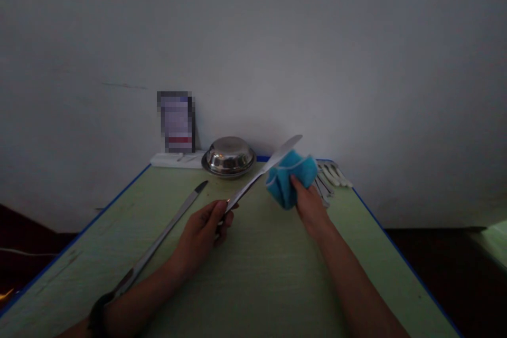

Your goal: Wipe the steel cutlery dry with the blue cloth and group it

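My left hand (206, 227) is closed around the handle of a silver table knife (273, 160), whose broad blade points up and away to the right. A crumpled blue cloth (291, 174) with a pale edge is bunched in my right hand (311, 203). The cloth is beside the blade and overlaps its lower edge in view; I cannot tell whether they touch. Another long metal utensil, which looks like a knife (166, 231), lies on the table left of my left hand. My left forearm hides its near end.
An upturned shiny metal bowl (228, 154) stands on the green, blue-edged table (245, 296) by the wall. Left of it, a blurred-out upright panel (178, 121) rises behind a white strip (174, 160). Several white-handled utensils (336, 175) and other metal cutlery lie at the back right.
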`<control>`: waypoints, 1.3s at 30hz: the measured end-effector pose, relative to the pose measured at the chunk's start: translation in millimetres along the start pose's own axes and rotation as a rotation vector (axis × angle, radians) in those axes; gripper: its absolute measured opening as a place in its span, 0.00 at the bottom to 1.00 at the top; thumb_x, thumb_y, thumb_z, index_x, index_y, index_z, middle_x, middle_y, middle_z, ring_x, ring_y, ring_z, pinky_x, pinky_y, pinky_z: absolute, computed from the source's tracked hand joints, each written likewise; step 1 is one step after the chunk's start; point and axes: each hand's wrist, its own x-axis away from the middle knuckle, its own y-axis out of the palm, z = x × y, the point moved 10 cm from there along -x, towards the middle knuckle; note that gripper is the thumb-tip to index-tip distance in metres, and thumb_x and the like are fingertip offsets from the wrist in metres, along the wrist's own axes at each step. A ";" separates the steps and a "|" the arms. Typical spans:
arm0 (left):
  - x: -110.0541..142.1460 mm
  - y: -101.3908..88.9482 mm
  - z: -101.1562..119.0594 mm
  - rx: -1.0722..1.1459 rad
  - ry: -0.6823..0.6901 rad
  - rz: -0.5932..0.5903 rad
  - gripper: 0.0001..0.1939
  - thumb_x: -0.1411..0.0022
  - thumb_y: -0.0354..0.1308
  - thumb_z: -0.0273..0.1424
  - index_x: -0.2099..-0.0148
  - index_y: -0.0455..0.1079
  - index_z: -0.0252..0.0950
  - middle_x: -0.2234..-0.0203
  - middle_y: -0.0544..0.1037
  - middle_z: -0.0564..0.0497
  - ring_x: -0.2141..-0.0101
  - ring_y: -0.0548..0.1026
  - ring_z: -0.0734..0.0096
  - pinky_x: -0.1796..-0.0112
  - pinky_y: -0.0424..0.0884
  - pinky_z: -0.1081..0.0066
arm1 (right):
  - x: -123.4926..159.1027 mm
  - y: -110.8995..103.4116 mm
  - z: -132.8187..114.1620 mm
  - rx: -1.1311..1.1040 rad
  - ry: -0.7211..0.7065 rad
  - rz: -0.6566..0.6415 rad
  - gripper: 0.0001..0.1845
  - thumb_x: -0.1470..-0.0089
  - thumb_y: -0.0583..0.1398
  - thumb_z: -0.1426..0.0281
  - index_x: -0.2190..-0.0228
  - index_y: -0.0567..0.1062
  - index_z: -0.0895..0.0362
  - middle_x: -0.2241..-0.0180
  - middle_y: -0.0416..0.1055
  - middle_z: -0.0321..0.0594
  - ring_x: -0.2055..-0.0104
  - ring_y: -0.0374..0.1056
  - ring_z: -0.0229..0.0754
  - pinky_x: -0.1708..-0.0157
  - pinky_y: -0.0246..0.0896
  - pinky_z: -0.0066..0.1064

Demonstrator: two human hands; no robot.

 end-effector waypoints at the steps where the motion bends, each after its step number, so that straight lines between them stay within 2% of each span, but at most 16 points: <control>1: 0.3 -2.5 1.8 0.019 0.007 0.024 0.17 0.41 0.48 0.44 0.60 0.65 0.35 0.80 0.61 0.58 0.82 0.57 0.81 0.84 0.56 0.81 | 3.5 8.2 1.1 0.111 0.017 -0.089 0.19 0.50 0.54 0.56 0.62 0.73 0.54 0.64 0.74 0.39 0.57 0.68 0.43 0.55 0.60 0.39; 4: 1.8 -1.8 5.2 0.040 0.024 0.022 0.16 0.41 0.48 0.43 0.60 0.65 0.35 0.79 0.63 0.58 0.83 0.57 0.82 0.84 0.55 0.81 | 21.0 39.6 4.5 0.427 0.039 -0.404 0.19 0.50 0.54 0.56 0.68 0.74 0.57 0.68 0.73 0.41 0.64 0.69 0.44 0.59 0.62 0.41; 5: 2.5 0.4 5.2 0.035 0.028 0.003 0.16 0.41 0.49 0.43 0.62 0.65 0.35 0.79 0.63 0.58 0.83 0.57 0.82 0.84 0.55 0.81 | 24.1 43.5 0.4 0.503 0.003 -0.425 0.19 0.51 0.55 0.55 0.66 0.74 0.58 0.67 0.73 0.43 0.63 0.68 0.45 0.59 0.61 0.41; 6: 3.1 2.9 4.5 0.020 0.029 -0.017 0.16 0.41 0.48 0.43 0.64 0.65 0.34 0.80 0.63 0.58 0.83 0.57 0.82 0.84 0.54 0.81 | 24.1 42.4 -7.8 0.561 -0.056 -0.376 0.21 0.52 0.56 0.56 0.63 0.72 0.59 0.63 0.71 0.46 0.61 0.67 0.46 0.58 0.61 0.42; 9: 4.6 8.2 1.1 -0.079 0.032 -0.053 0.19 0.40 0.47 0.44 0.71 0.65 0.33 0.84 0.60 0.58 0.84 0.57 0.81 0.84 0.53 0.80 | 23.3 26.7 -42.5 0.596 -0.256 -0.075 0.28 0.54 0.59 0.59 0.53 0.65 0.60 0.53 0.63 0.50 0.54 0.62 0.46 0.53 0.56 0.43; 10: 4.8 9.2 0.5 -0.117 0.036 -0.056 0.20 0.40 0.46 0.44 0.72 0.66 0.33 0.85 0.60 0.58 0.84 0.57 0.80 0.83 0.53 0.79 | 24.5 27.6 -47.8 0.556 -0.275 -0.058 0.27 0.53 0.58 0.60 0.52 0.65 0.59 0.54 0.64 0.49 0.56 0.62 0.45 0.54 0.56 0.42; 13: 5.4 9.7 3.0 -0.201 0.069 -0.036 0.21 0.38 0.44 0.44 0.71 0.68 0.34 0.85 0.60 0.57 0.83 0.58 0.79 0.82 0.54 0.78 | 30.8 51.6 -45.7 0.248 -0.198 -0.255 0.19 0.48 0.54 0.64 0.55 0.65 0.56 0.63 0.69 0.41 0.64 0.65 0.38 0.63 0.62 0.33; 15: 6.4 10.9 9.9 -0.276 0.128 -0.013 0.21 0.38 0.44 0.43 0.70 0.70 0.34 0.85 0.61 0.57 0.82 0.60 0.78 0.80 0.56 0.77 | 35.5 61.7 -45.3 0.041 -0.155 -0.306 0.16 0.48 0.54 0.63 0.58 0.66 0.55 0.66 0.70 0.38 0.68 0.65 0.35 0.70 0.61 0.27; 17: 8.4 17.6 20.4 -0.374 0.230 -0.019 0.19 0.37 0.44 0.40 0.70 0.71 0.35 0.82 0.65 0.55 0.79 0.64 0.76 0.75 0.60 0.75 | 34.8 57.7 -45.5 -0.047 -0.147 -0.227 0.13 0.47 0.53 0.61 0.64 0.68 0.56 0.72 0.68 0.36 0.74 0.62 0.33 0.76 0.57 0.24; 20: 14.5 38.6 37.6 -0.512 0.458 -0.105 0.15 0.36 0.44 0.34 0.64 0.71 0.36 0.71 0.72 0.51 0.68 0.69 0.71 0.64 0.64 0.71 | 23.8 39.6 -45.6 -0.026 -0.153 -0.090 0.16 0.45 0.49 0.58 0.72 0.66 0.56 0.77 0.65 0.33 0.79 0.57 0.31 0.80 0.53 0.23; 23: 19.0 51.5 44.7 -0.659 0.630 -0.150 0.12 0.36 0.45 0.31 0.57 0.69 0.38 0.62 0.72 0.49 0.59 0.66 0.66 0.56 0.63 0.65 | -0.9 6.9 -49.8 0.302 -0.178 0.068 0.20 0.42 0.41 0.58 0.69 0.65 0.56 0.76 0.66 0.35 0.77 0.60 0.33 0.78 0.55 0.24; 25: 16.7 50.7 43.3 -0.769 0.658 -0.122 0.12 0.37 0.46 0.29 0.55 0.69 0.39 0.59 0.70 0.47 0.56 0.64 0.64 0.54 0.62 0.62 | -20.8 -11.6 -51.7 0.790 -0.171 0.124 0.24 0.41 0.35 0.60 0.64 0.64 0.59 0.72 0.69 0.40 0.73 0.65 0.36 0.74 0.58 0.26; 28: 13.3 50.1 38.2 -0.911 0.664 -0.116 0.14 0.38 0.47 0.29 0.53 0.68 0.43 0.54 0.67 0.48 0.52 0.61 0.61 0.52 0.60 0.56 | -45.0 -28.9 -46.3 1.028 -0.158 0.077 0.19 0.43 0.46 0.62 0.57 0.63 0.63 0.66 0.71 0.48 0.65 0.68 0.42 0.66 0.59 0.30; 30: 13.4 53.3 34.0 -0.968 0.668 -0.154 0.14 0.38 0.47 0.30 0.51 0.67 0.45 0.51 0.66 0.49 0.50 0.59 0.59 0.50 0.59 0.54 | -53.1 -30.1 -37.8 1.137 -0.152 0.004 0.17 0.44 0.49 0.67 0.56 0.64 0.64 0.62 0.71 0.51 0.60 0.67 0.44 0.61 0.57 0.31; 33: 14.7 57.2 28.8 -0.994 0.662 -0.207 0.15 0.37 0.47 0.31 0.51 0.67 0.45 0.50 0.65 0.50 0.48 0.58 0.59 0.49 0.58 0.54 | -55.7 -22.9 -20.3 1.306 -0.127 -0.102 0.16 0.44 0.48 0.71 0.55 0.66 0.63 0.56 0.67 0.53 0.54 0.65 0.46 0.56 0.55 0.32; 39: 12.1 56.7 24.8 -0.992 0.625 -0.224 0.15 0.37 0.46 0.31 0.50 0.67 0.43 0.51 0.66 0.49 0.49 0.59 0.60 0.49 0.59 0.55 | -52.9 -8.7 4.0 1.532 -0.071 -0.200 0.18 0.43 0.45 0.73 0.55 0.67 0.63 0.54 0.63 0.56 0.57 0.67 0.47 0.58 0.58 0.35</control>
